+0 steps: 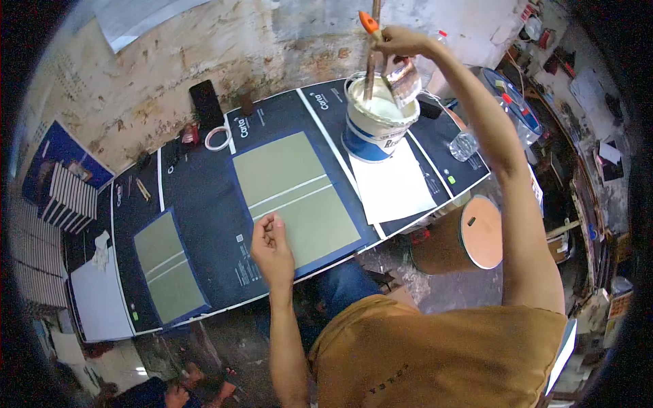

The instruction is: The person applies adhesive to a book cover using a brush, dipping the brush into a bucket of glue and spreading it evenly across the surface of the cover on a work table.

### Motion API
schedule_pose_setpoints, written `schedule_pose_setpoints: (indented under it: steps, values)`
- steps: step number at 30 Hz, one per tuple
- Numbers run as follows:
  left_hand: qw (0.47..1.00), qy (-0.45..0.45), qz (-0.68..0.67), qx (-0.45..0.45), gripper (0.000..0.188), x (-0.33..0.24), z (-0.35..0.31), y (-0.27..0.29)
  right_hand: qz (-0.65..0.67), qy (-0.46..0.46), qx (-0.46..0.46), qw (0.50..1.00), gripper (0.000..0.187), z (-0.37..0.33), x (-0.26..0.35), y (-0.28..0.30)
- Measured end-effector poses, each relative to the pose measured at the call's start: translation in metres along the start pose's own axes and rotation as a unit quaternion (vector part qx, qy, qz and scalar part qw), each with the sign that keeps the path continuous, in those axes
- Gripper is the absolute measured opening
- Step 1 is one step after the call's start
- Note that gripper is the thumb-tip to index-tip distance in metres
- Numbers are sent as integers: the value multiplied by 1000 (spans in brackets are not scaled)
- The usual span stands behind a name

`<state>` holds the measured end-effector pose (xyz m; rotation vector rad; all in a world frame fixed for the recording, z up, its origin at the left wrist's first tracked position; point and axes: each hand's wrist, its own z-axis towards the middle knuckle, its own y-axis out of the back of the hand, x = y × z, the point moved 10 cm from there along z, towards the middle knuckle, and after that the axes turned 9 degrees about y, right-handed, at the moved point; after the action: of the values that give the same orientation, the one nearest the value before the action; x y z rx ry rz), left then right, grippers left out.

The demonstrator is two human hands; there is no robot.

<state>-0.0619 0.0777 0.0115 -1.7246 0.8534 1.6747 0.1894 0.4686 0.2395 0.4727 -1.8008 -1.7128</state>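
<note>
My right hand (403, 43) reaches out to the far right and grips a wide paintbrush (405, 84) with an orange handle end. Its bristles hang at the mouth of a white and blue bucket (371, 139) holding white paste. A wooden stick (371, 64) stands upright in that bucket. My left hand (270, 246) is loosely curled, thumb against the fingers, and nothing shows in it. It hovers over the near left edge of a large cover piece (292, 166), made of greyish-green boards with a narrow strip between them on a dark blue sheet.
A smaller cover piece (170, 265) lies to the left. White paper (391, 180) sits under the bucket. Along the back are a tape roll (218, 139) and a black phone (206, 102). Stacked book blocks (70, 198) stand far left; a brown drum (459, 234) stands off the table's right edge.
</note>
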Motion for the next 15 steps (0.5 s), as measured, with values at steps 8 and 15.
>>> schedule_pose_setpoints:
  steps: [8, 15]
  values:
    - [996, -39, 62, -51, 26, -12, -14, 11, -2, 198, -250, 948, 37, -42, 195, -23]
    - [995, -47, 70, -60, 38, -11, -16, 17, 247, 17, -243, 938, 41, -56, 165, -194]
